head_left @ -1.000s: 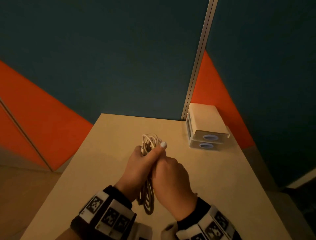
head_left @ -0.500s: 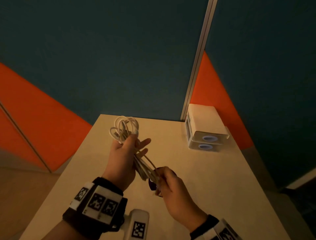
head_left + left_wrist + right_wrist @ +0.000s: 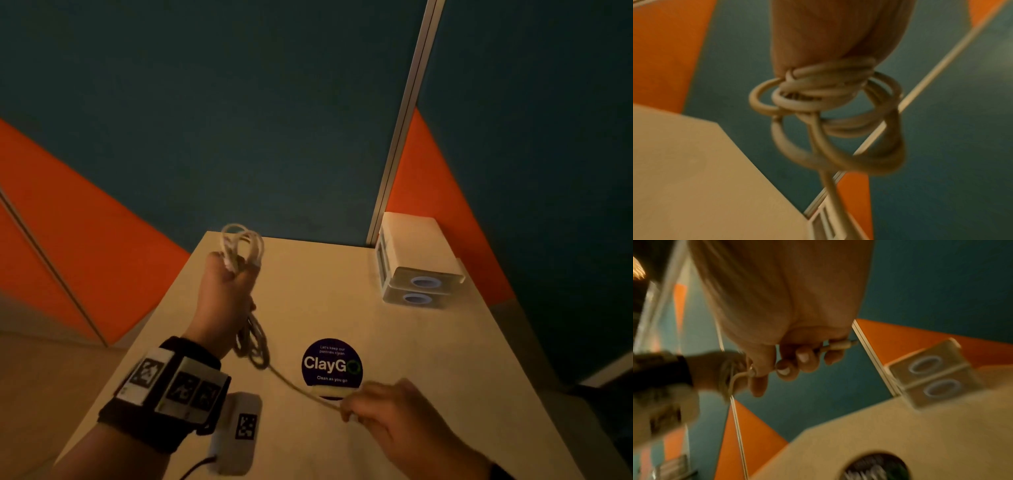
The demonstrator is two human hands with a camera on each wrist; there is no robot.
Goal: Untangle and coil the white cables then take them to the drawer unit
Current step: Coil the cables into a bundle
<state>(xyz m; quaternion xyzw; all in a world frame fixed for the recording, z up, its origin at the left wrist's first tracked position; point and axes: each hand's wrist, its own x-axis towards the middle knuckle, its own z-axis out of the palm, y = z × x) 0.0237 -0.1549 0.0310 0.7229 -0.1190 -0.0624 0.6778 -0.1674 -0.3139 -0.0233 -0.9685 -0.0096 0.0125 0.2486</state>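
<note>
My left hand is raised over the table's left side and grips a bundle of white cable loops; more loops hang below the fist. The left wrist view shows the coils wrapped around my fingers. One strand runs down and right to my right hand, which pinches the cable's end low over the table. In the right wrist view the plug end sticks out between the curled fingers. The white drawer unit, two drawers with ringed fronts, stands at the table's far right corner.
A beige table carries a round dark "ClayGo" sticker. Teal and orange wall panels rise behind it, with a metal strip between them. A wrist camera unit hangs under my left forearm. The floor drops off at both sides.
My hands, clasped together on the bundle a second ago, have separated. The left hand rose with the loops. The right hand drew one cable end down and right, uncovering the sticker.
</note>
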